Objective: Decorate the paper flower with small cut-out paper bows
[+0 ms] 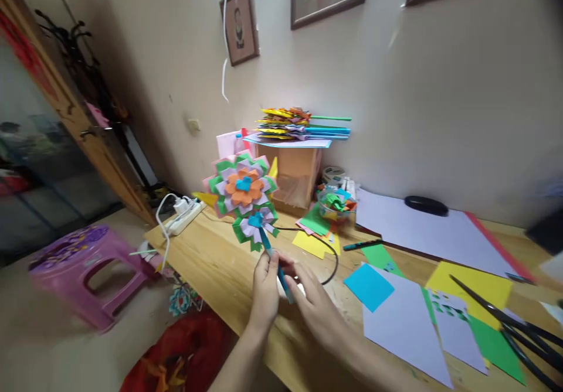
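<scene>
A layered paper flower in pink, green, white and orange with a blue centre stands up over the wooden table. A smaller green and white flower sits below it on the same blue paper stem. My left hand is pinched round the stem just under the small flower. My right hand is beside it, fingers curled at the stem's lower part.
Coloured paper sheets lie on the right of the table, with scissors, a marker and a black cable. A cardboard box carries a stack of finished paper flowers. A power strip and a pink stool are to the left.
</scene>
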Tool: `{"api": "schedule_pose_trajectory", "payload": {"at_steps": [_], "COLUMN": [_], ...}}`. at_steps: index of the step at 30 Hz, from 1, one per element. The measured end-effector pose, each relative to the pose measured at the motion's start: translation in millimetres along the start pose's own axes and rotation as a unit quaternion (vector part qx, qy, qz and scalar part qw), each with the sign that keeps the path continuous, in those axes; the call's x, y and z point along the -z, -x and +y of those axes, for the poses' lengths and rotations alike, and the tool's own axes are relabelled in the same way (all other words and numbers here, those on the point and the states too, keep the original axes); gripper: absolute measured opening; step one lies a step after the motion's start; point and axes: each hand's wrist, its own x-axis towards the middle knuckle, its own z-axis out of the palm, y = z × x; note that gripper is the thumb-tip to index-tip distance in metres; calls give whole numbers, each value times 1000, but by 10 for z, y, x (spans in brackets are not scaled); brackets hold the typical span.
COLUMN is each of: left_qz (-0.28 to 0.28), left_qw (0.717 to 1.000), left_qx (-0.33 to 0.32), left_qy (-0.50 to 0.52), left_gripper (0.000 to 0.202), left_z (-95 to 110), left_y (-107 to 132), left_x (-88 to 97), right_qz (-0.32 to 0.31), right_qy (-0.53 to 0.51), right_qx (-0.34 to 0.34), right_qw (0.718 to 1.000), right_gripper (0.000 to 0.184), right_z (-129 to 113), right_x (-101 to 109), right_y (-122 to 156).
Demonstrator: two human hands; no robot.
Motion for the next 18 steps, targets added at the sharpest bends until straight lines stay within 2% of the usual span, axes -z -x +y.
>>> {"api": "schedule_pose_trajectory", "payload": {"at_steps": [5,7,10,13,15,17,18], "left_qz": [110,120,124,128,135,139,138], "left_qw": [987,976,961,962,968,973,976], "left_qx": [-30,-37,-63,-74,-63,-47,-40], "left_qy": [115,177,240,230,203,178,166], "left_gripper": [38,38,34,34,36,37,38], "left_z": [-126,-155,-167,-175,-196,-225,-240], "left_y": [-261,-354,-448,-489,-495,-489,-484], "left_x": [400,502,623,720,763,782,785], "right_qz": [69,87,102,134,122,96,86], "right_qy": [99,134,203,271,268,245,235], "right_qx": [-5,22,44,17,-10,-27,-32], "right_qw": [993,987,973,953,956,964,968], "right_gripper": [21,25,40,48,35,21,20], "right_z": [380,468,472,439,455,492,505], "right_x": [86,-13,-296,-576,-677,-690,-666], "right_y": [-386,-636,-1055,-1415,-1572,-1655,-1673]}}
